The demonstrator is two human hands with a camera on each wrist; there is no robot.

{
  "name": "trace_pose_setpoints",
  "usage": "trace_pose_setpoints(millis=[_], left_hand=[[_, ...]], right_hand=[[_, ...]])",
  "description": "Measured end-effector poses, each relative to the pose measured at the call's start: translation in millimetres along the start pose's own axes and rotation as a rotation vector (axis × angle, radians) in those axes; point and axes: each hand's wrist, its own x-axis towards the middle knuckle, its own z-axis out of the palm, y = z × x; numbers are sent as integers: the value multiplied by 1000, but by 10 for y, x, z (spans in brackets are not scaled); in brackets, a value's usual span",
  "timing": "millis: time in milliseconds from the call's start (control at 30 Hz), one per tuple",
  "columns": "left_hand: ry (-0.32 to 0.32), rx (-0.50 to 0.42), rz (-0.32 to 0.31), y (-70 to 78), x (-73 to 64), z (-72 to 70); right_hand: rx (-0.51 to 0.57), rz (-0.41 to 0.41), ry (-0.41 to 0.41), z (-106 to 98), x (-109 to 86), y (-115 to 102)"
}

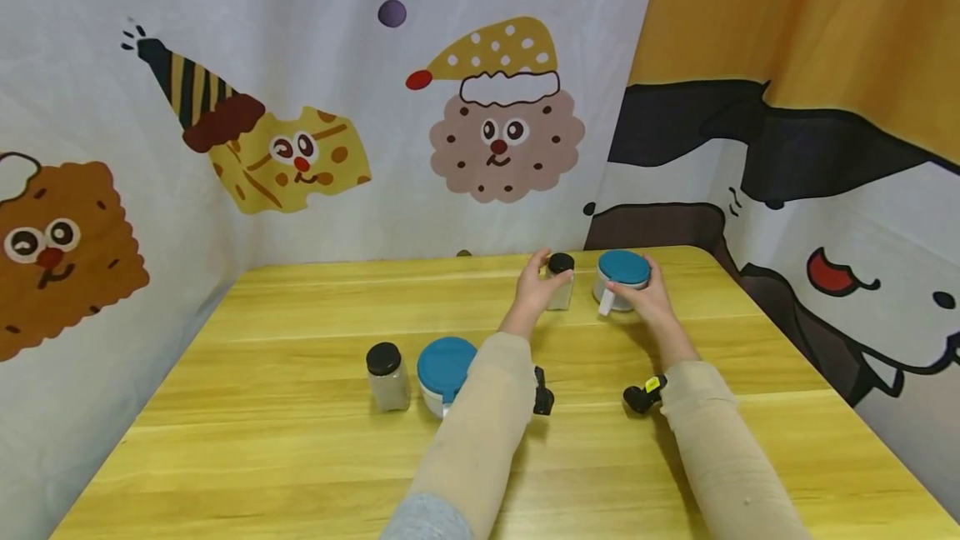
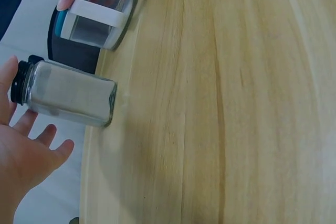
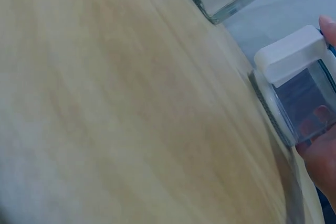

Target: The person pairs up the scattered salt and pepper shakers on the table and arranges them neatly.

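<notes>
Near the far edge of the table, my left hand [image 1: 534, 288] pinches a square glass jar [image 2: 71, 93] near its black lid [image 1: 561, 262]. Its thumb lies on the near side and a finger behind, while the other fingers [image 2: 47, 136] spread apart below. Just to the right, my right hand [image 1: 651, 300] grips a clear seasoning pot [image 1: 622, 269] with a blue lid and a white handle [image 3: 291, 53]. The thumb is by the handle's top, and fingers show through the clear wall. Both containers stand upright, side by side with a small gap.
Closer on the left, a second black-lidded jar [image 1: 388, 382] stands beside another blue-lidded pot [image 1: 446, 367], partly hidden by my left sleeve [image 1: 476, 440]. All rest on a wooden table [image 1: 300, 473]. A printed curtain [image 1: 315, 23] hangs behind it.
</notes>
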Motion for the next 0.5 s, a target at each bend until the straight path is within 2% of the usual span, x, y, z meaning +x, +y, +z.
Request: trace_pose_setpoints(millis=[233,500], left_hand=[[-13,26,-23,-17,35,16],[-21,63,-10,-9,68,26]], right_hand=[[4,34,-5,-15,13,1],[21,47,10,7,10,-21]])
